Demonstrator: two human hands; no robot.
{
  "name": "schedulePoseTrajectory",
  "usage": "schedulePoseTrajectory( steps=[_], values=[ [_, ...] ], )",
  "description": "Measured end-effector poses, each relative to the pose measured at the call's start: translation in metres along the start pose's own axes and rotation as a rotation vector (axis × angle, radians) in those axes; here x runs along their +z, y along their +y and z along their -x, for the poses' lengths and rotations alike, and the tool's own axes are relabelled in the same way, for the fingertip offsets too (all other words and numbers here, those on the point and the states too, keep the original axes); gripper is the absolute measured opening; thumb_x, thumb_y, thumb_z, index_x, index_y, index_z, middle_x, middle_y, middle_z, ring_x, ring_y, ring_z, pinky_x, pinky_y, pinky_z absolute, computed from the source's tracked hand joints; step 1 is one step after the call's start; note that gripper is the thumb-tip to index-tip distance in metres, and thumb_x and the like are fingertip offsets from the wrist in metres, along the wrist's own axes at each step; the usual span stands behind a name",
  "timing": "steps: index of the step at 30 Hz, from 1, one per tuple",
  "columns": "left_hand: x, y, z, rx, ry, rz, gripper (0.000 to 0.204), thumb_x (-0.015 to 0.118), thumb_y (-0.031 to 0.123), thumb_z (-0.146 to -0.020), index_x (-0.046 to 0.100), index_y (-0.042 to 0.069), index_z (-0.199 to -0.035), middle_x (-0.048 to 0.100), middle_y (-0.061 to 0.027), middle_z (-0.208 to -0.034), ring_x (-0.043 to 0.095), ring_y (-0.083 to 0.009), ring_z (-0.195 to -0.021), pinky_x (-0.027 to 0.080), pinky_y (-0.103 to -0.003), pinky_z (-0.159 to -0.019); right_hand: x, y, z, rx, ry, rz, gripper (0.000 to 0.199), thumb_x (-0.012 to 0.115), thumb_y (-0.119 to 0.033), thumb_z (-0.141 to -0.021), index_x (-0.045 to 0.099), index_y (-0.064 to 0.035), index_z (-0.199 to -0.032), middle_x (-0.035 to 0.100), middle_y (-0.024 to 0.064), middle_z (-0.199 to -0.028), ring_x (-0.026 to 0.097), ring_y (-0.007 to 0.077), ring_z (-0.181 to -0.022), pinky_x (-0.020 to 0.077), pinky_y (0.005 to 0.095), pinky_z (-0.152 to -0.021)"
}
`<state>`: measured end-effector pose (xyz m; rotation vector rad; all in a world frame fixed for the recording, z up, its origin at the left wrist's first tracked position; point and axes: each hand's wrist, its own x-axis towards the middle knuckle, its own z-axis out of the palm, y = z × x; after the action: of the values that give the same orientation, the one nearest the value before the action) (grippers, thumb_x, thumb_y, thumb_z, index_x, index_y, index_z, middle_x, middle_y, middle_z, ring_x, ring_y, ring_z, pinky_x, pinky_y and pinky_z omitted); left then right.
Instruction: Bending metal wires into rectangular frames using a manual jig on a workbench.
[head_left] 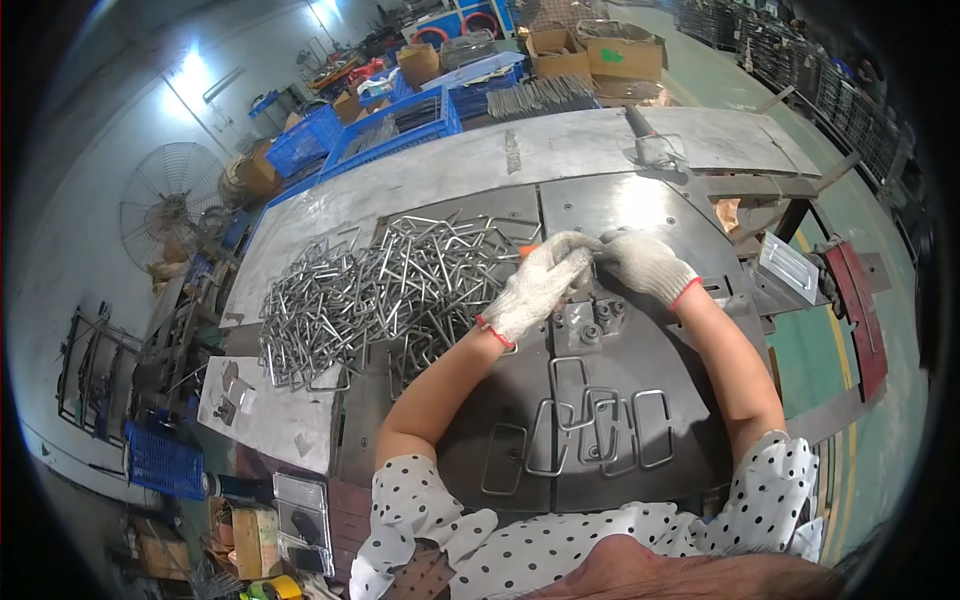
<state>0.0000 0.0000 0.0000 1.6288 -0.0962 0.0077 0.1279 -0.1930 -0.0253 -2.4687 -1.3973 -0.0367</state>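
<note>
Both my hands wear white knitted gloves with red cuffs and meet over the steel table (650, 370). My left hand (543, 285) has its fingers bent together, with a small orange piece (528, 251) showing beside it. My right hand (645, 263) is closed close against the left fingertips. Whatever the fingers pinch is hidden by the gloves. Just below them a bolted metal block (590, 327) is fixed to the table. Several bent wire frames (653, 430), rounded rectangles, lie nearer to me. A big heap of bent wire pieces (390, 285) is piled left of my left hand.
Blue plastic crates (400, 125) and cardboard boxes (620, 52) stand beyond the table. A tool with a dark handle (640, 125) lies at the far edge. A caged fan (170, 205) stands at left. Right of the table are a red metal part (858, 310) and green floor (815, 350).
</note>
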Motion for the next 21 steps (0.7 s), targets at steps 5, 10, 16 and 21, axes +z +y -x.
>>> schedulePoseTrajectory(
  steps=[5, 10, 16, 21],
  values=[
    [-0.033, 0.057, 0.016, 0.234, 0.26, 0.046, 0.029, 0.059, 0.026, -0.107, 0.062, 0.006, -0.128, 0.069, -0.005, -0.095, 0.057, -0.0075, -0.071, 0.045, -0.02, -0.061, 0.005, 0.003, -0.001, -0.03, 0.024, -0.03, 0.026, 0.062, -0.02, -0.091, 0.076, -0.0096, -0.111, 0.071, 0.0141, -0.112, 0.068, 0.0355, -0.106, 0.0536, 0.0442, -0.092],
    [-0.108, 0.089, 0.038, 0.243, 0.545, -0.487, 0.034, 0.055, 0.016, -0.106, 0.06, 0.001, -0.136, 0.074, -0.0101, -0.115, 0.059, -0.0079, -0.077, 0.052, -0.023, -0.074, 0.009, 0.01, -0.002, -0.043, 0.054, -0.014, 0.024, 0.062, -0.02, -0.091, 0.076, -0.0106, -0.109, 0.069, 0.0152, -0.108, 0.067, 0.0374, -0.102, 0.0537, 0.0484, -0.089],
    [-0.169, 0.063, 0.045, 0.044, 0.642, -1.272, 0.038, 0.057, 0.025, -0.096, 0.066, 0.009, -0.129, 0.072, -0.021, -0.12, 0.068, -0.0384, -0.114, 0.053, -0.046, -0.095, 0.007, 0.005, -0.002, -0.021, 0.034, -0.004, 0.025, 0.065, -0.018, -0.09, 0.077, -0.012, -0.111, 0.069, 0.0148, -0.109, 0.067, 0.0358, -0.105, 0.0539, 0.0468, -0.092],
    [-0.165, 0.044, 0.031, -0.09, 0.57, -1.404, 0.037, 0.059, 0.024, -0.09, 0.067, 0.01, -0.124, 0.071, -0.0212, -0.12, 0.066, -0.0404, -0.115, 0.052, -0.048, -0.097, 0.009, 0.011, -0.001, -0.033, 0.047, -0.018, 0.027, 0.065, -0.016, -0.09, 0.078, -0.0133, -0.113, 0.069, 0.0148, -0.109, 0.067, 0.0352, -0.107, 0.0532, 0.0461, -0.094]
  ],
)
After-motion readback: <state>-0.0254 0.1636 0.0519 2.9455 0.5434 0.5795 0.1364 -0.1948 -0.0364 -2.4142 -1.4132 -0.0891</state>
